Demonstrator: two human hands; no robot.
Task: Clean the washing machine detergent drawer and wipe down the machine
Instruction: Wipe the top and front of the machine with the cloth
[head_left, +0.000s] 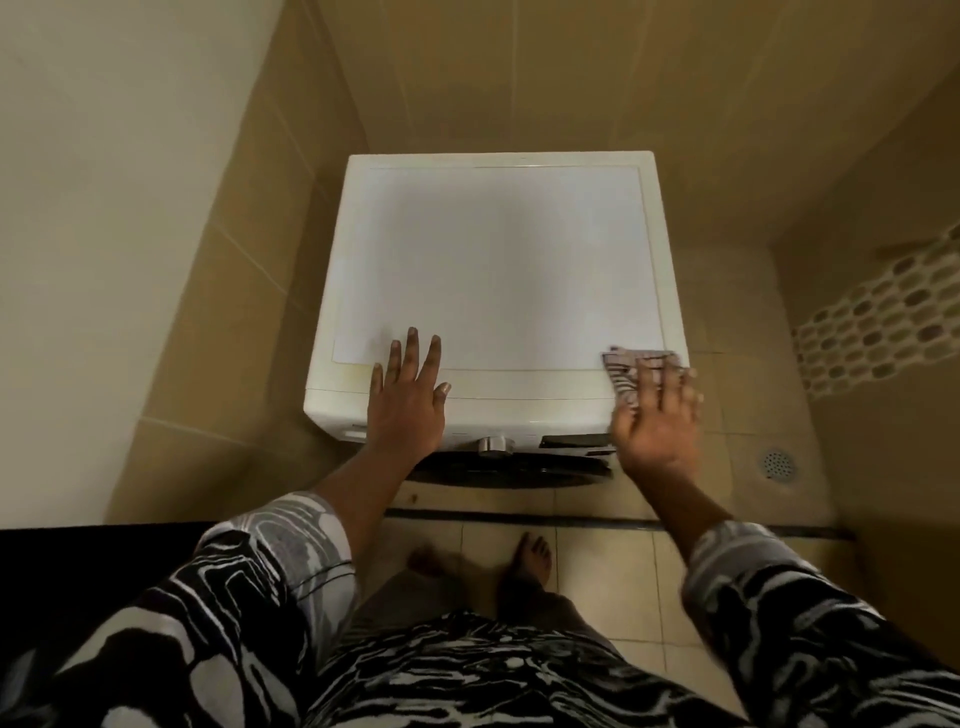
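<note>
A white front-loading washing machine (498, 260) stands against the tiled wall, seen from above. My left hand (408, 395) lies flat, fingers spread, on the front left of its top. At the front right corner my right hand (657, 415) presses a striped grey-and-white cloth (626, 371) onto the top with spread fingers. Below the front edge show a silver dial (492, 446) and a dark display panel (574, 441). The detergent drawer area sits under my left wrist and is mostly hidden.
Beige tiled walls close in on the left and behind the machine. A floor drain (776, 462) lies in the tiled floor to the right, beside a pebble-pattern strip (883, 317). My bare feet (530, 558) stand just before the machine.
</note>
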